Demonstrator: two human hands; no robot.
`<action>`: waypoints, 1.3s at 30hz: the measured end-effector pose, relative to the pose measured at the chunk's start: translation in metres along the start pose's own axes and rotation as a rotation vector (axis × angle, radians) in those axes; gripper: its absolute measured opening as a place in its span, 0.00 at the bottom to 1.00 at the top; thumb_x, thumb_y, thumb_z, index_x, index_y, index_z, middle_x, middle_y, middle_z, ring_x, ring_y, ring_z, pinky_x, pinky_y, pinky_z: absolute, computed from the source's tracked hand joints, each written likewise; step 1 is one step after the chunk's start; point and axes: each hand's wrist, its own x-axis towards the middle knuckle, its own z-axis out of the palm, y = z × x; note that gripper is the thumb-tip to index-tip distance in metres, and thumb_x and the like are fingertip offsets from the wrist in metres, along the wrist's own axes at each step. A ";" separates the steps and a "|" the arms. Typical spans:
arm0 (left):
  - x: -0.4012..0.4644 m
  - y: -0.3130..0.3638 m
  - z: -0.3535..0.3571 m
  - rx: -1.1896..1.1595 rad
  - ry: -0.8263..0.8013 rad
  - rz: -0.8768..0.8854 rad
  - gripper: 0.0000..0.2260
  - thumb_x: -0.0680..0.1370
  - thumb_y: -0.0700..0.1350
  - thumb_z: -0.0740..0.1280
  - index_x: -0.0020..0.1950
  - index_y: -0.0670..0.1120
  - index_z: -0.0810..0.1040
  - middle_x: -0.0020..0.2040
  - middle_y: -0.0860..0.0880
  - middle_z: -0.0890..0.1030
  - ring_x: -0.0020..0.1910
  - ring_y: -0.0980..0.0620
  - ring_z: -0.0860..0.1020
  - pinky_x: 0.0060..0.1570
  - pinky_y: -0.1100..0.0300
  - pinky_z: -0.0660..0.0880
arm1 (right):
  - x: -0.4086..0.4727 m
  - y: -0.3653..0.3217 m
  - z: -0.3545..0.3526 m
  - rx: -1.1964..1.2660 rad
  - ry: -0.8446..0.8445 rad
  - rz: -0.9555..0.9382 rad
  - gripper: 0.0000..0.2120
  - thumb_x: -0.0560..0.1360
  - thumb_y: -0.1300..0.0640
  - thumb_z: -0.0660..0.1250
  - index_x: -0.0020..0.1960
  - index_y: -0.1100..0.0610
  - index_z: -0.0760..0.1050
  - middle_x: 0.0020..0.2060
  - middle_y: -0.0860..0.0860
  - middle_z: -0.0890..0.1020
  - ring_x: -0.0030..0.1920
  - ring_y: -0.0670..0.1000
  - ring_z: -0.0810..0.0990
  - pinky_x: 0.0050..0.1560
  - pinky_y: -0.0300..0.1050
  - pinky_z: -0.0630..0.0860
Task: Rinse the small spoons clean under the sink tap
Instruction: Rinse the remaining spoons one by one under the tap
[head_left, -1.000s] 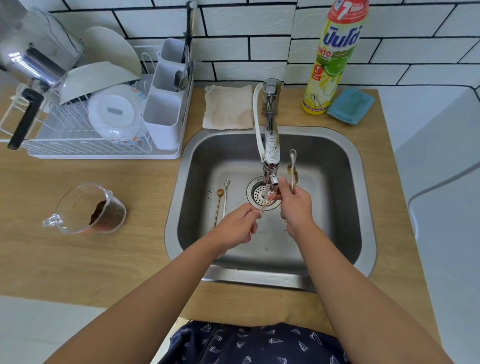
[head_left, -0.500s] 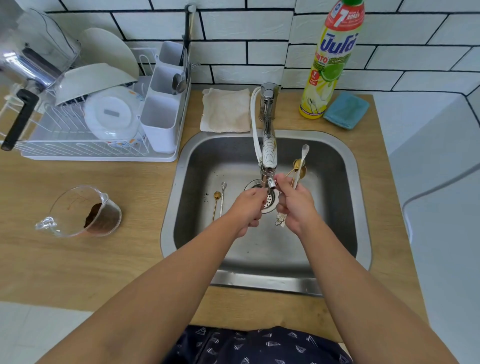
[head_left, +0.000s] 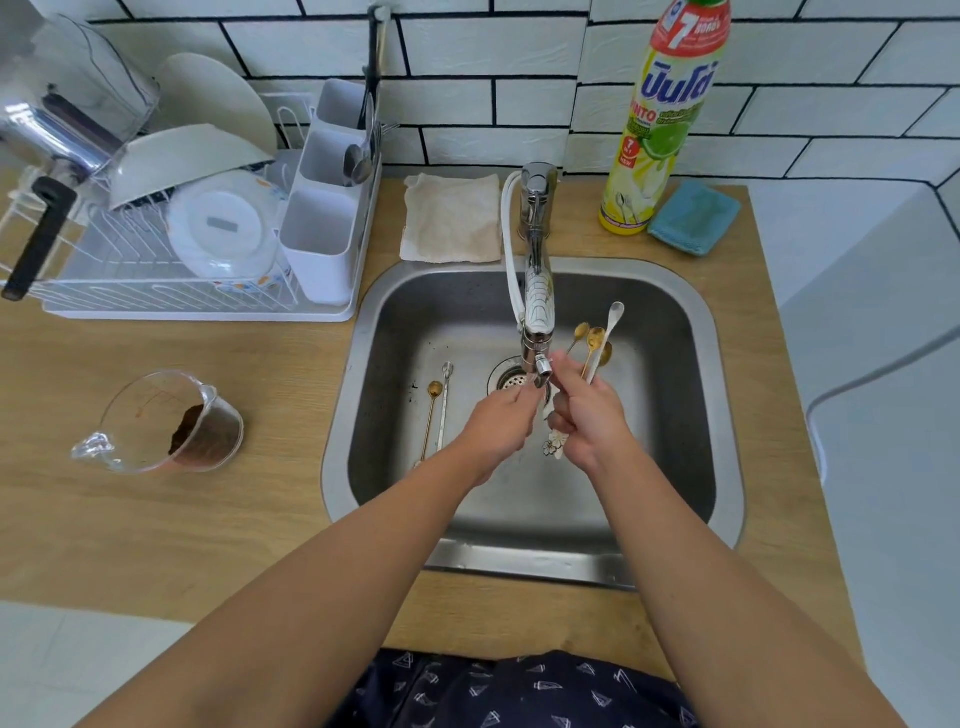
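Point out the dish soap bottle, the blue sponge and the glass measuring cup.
dish soap bottle (head_left: 660, 130), head view, on the green and yellow label.
blue sponge (head_left: 693, 217), head view, on the middle of its top face.
glass measuring cup (head_left: 156, 415), head view, on its clear side wall above the brown residue.

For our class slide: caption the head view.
Right hand bunches small spoons beside the tap; left hand alongside.

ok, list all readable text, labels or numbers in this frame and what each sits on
"7": red top band of the tall yellow-green dish soap bottle.
Large blue Thai-script brand name: same bottle.
"NEW": small red badge, same bottle.
Remaining bottle print: too small to read.
Red markings on the clear glass measuring cup: too blurred to read.
Nothing else readable.
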 end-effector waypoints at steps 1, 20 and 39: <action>0.000 0.001 -0.001 0.001 0.004 0.008 0.20 0.82 0.60 0.60 0.32 0.53 0.69 0.27 0.56 0.68 0.27 0.56 0.63 0.29 0.62 0.63 | 0.000 0.001 -0.001 0.002 0.002 0.004 0.08 0.81 0.55 0.71 0.44 0.54 0.84 0.42 0.53 0.88 0.20 0.42 0.61 0.20 0.36 0.60; 0.004 -0.048 -0.043 0.684 -0.058 -0.048 0.13 0.78 0.59 0.68 0.45 0.49 0.78 0.45 0.50 0.83 0.44 0.53 0.79 0.42 0.59 0.73 | 0.005 0.004 -0.005 0.202 0.021 -0.037 0.11 0.88 0.55 0.56 0.49 0.57 0.70 0.38 0.52 0.82 0.29 0.44 0.76 0.29 0.37 0.72; 0.043 -0.074 -0.071 0.814 0.272 -0.126 0.09 0.83 0.40 0.59 0.59 0.37 0.74 0.57 0.37 0.78 0.54 0.39 0.78 0.50 0.51 0.73 | 0.011 0.013 -0.020 0.398 -0.039 0.099 0.11 0.85 0.53 0.63 0.46 0.56 0.76 0.37 0.53 0.84 0.20 0.43 0.60 0.20 0.35 0.57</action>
